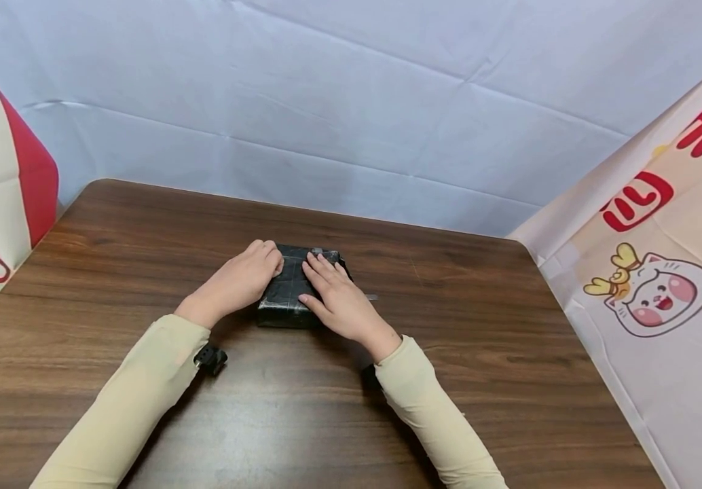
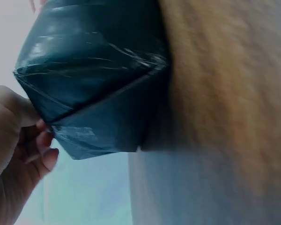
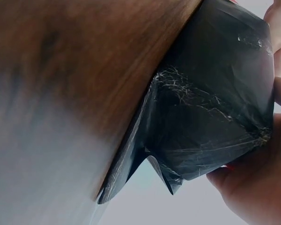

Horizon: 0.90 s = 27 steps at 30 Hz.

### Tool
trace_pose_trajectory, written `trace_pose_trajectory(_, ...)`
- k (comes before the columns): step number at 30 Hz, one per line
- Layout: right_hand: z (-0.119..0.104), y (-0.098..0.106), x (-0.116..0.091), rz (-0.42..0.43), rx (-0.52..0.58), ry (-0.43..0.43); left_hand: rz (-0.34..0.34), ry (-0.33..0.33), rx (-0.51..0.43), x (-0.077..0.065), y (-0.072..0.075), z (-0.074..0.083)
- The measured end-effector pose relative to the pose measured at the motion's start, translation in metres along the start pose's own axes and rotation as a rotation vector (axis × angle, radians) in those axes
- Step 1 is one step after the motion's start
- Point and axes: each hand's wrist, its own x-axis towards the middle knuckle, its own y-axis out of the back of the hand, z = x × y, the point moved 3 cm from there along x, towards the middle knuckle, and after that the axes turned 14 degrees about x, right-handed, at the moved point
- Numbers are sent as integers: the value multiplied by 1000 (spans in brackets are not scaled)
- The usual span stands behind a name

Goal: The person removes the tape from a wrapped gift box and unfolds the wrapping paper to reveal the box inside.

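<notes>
A box-shaped package [image 1: 288, 288] wrapped in shiny black plastic lies on the wooden table, crossed by creases and strips of clear tape. At its left upper edge, my left hand [image 1: 254, 266] has curled fingers and pinches the wrapping. The left wrist view shows those fingertips [image 2: 46, 140] at the corner of the black package [image 2: 91, 86]. Spread over the top of the package, my right hand [image 1: 343, 299] presses with fairly straight fingers. In the right wrist view, a loose plastic flap [image 3: 126, 154] sticks out from the package's right end.
The brown wooden table [image 1: 302, 421] reaches back to a pale cloth backdrop [image 1: 326, 102]. A printed banner with a cartoon cat [image 1: 659, 295] hangs at the right. Another red and white banner [image 1: 24, 170] stands at the left. Small dark wrist cameras [image 1: 210, 360] sit under the sleeves.
</notes>
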Motion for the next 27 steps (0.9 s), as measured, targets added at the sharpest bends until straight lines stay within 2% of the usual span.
trace_pose_trajectory(3,0,0,-1,-3,3,4,-4,-9,-39,-2,-2,-3)
trace_pose_trajectory(7,0,2,-2,4,3,4,0,30,-167,-7,-3,-11)
trace_pose_trajectory(13,0,3,-3,10,6,1,-27,183,-405,-14,-7,-16)
trace_pose_trajectory(15,1,2,-3,8,8,3,-34,244,-446,-15,-8,-14)
trace_pose_trajectory(18,1,2,-3,7,9,2,-43,334,-368,-14,-9,-8)
trace_pose_trajectory(21,1,2,-3,12,9,3,-54,385,-201,-10,-7,0)
trace_pose_trajectory(24,1,1,-2,16,5,4,-36,397,-75,-8,-5,7)
trace_pose_trajectory(27,1,1,-1,15,5,5,3,402,-60,-8,-3,9)
